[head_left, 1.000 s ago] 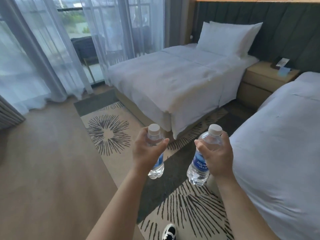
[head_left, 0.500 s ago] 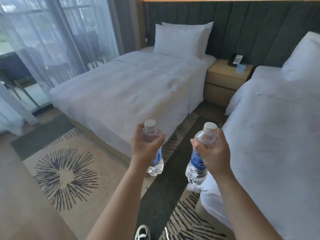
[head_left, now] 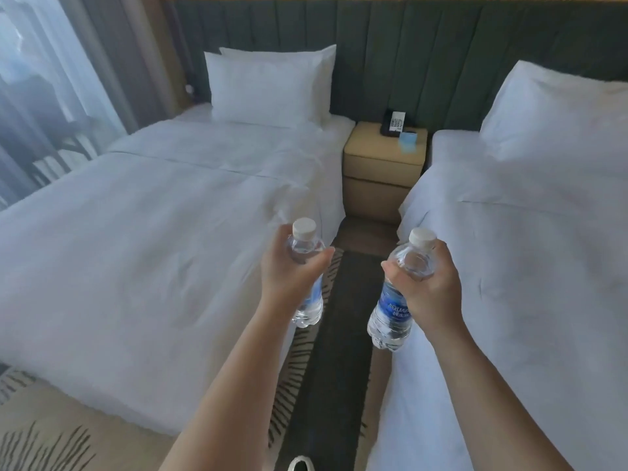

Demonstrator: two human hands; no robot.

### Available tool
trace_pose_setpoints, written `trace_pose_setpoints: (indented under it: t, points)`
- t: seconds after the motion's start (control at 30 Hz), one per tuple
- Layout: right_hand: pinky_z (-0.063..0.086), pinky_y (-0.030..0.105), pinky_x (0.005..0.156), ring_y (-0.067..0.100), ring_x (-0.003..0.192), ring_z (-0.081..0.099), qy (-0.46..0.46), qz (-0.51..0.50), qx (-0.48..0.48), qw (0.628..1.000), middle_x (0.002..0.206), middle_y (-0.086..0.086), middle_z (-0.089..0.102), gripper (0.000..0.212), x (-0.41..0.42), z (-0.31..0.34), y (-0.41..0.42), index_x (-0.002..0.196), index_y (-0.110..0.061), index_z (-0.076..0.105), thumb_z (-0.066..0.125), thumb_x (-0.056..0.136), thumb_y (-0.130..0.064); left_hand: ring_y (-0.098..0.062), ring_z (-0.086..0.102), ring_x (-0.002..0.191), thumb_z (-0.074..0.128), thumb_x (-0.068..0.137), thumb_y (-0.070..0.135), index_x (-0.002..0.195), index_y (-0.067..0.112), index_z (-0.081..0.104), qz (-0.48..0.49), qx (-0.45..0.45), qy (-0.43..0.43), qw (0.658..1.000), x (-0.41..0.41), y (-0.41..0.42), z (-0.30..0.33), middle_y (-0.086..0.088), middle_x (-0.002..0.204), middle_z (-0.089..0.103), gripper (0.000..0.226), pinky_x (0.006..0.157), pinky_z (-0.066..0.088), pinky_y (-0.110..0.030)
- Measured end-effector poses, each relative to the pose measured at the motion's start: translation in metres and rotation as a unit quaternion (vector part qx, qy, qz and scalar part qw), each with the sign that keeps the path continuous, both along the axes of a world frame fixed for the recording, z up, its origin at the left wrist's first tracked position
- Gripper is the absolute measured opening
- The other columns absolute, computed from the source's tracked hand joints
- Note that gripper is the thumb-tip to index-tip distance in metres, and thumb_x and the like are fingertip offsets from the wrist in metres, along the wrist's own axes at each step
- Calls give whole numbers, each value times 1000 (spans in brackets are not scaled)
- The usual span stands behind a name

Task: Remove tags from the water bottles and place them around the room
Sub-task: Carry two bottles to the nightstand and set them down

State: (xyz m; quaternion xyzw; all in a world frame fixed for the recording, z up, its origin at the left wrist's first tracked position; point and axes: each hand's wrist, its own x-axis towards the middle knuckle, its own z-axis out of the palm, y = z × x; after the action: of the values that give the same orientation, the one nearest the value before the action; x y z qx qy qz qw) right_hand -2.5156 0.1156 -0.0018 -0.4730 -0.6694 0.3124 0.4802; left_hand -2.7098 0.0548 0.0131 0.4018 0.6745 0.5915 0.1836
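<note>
Facing the gap between the beds now

Over the last second my view has swung right and I have moved forward: the window curtain [head_left: 51, 79] has slid off to the left edge, the starburst rug pattern has mostly dropped out of sight, and the nightstand [head_left: 380, 171] with its phone [head_left: 394, 124] now sits straight ahead between the left bed [head_left: 153, 249] and the right bed [head_left: 526, 249]. The right bed's pillow [head_left: 557, 110] has come into view. My shoe [head_left: 300, 464] has nearly left the bottom edge.
</note>
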Motion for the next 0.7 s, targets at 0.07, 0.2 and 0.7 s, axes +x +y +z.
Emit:
trace_pose_setpoints:
  t: [0.07, 0.2, 0.7]
  points:
    - [40, -2, 70, 3, 94, 57, 0, -18, 0, 1000, 111, -12, 54, 56, -15, 4, 38, 123, -24, 49, 75, 76, -39, -8, 68, 82, 83, 68, 30, 94, 35, 54, -18, 6, -2, 1000, -18, 47, 2, 15, 87, 69, 39, 79, 57, -42]
    - [40, -4, 67, -7, 94, 57, 8, -54, -7, 998, 101, -20, 53, 51, -34, 2, 110, 117, -25, 50, 78, 76, -33, 2, 65, 82, 81, 69, 36, 95, 41, 51, -49, 8, 1, 999, -43, 131, 0, 23, 90, 64, 40, 72, 52, -24]
    - [44, 5, 60, -18, 90, 55, 52, -99, -56, 992, 92, -36, 57, 43, -72, -5, 487, 98, -54, 46, 76, 70, -41, -10, 68, 82, 81, 69, 34, 95, 32, 54, -83, 14, -29, 996, -82, 515, -18, 11, 86, 68, 37, 76, 58, -35]
